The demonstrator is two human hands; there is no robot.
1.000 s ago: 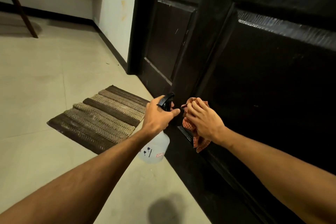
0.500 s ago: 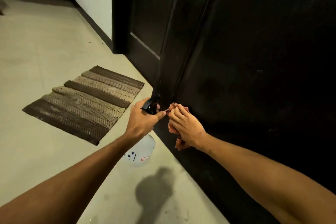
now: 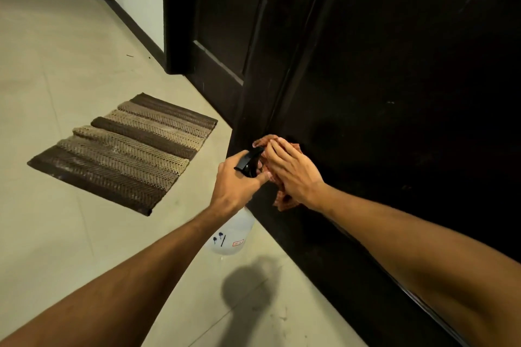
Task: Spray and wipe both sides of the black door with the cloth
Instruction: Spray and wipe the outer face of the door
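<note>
The black door [image 3: 394,79] fills the right side of the view. My right hand [image 3: 293,175] presses a red checked cloth [image 3: 283,201] flat against the door's lower part, fingers straight over it. My left hand [image 3: 236,183] grips the neck of a clear spray bottle [image 3: 232,236] with a black trigger head [image 3: 249,162], held just left of the cloth and close to the door. Most of the cloth is hidden under my right hand.
A brown striped doormat [image 3: 124,149] lies on the pale tiled floor [image 3: 56,234] to the left. A white wall with a black skirting [image 3: 132,22] runs back beside the black door frame [image 3: 172,22].
The view has tilted down and my hands sit lower on the door. My right hand has shifted the cloth a little along the bottom panel; my left still holds the bottle beside it.
</note>
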